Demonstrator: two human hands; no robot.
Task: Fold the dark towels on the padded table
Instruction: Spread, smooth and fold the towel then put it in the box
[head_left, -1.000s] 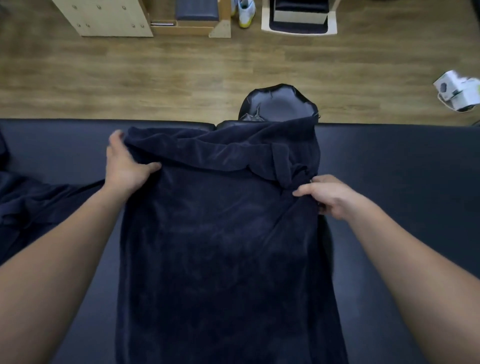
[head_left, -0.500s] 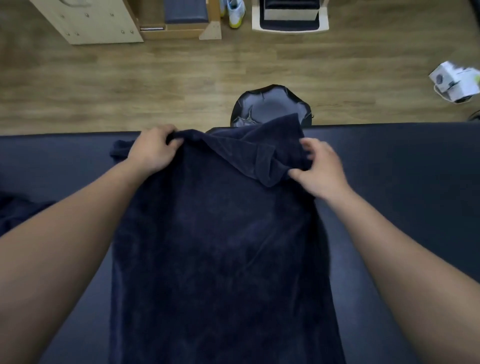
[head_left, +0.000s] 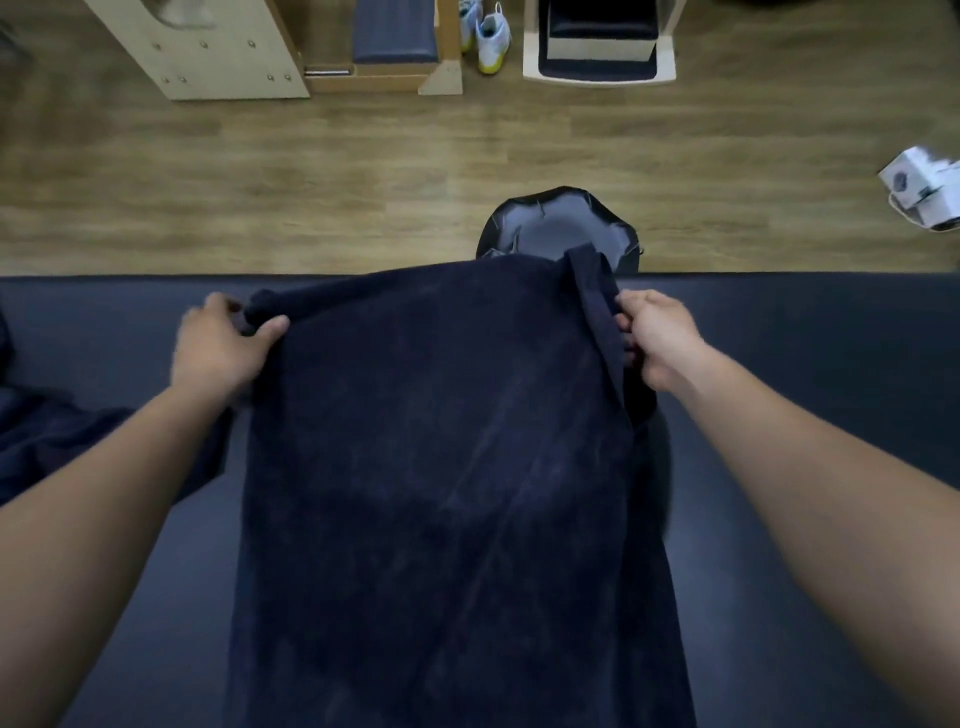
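Two hands grip one dark towel (head_left: 441, 493) spread lengthwise on padded table (head_left: 831, 389). Left hand (head_left: 221, 348) at 10 o'clock, fingers closed on far corner; right hand (head_left: 657, 338) at 2 o'clock, pinching far edge. Step, likely: lengthwise fold. Next: match corners.

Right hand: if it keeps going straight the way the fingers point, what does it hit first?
The right hand points up-left across the towel's far edge, which it already grips. Beyond that, probably the black stool seat past the padded table edge, though depth is unclear.
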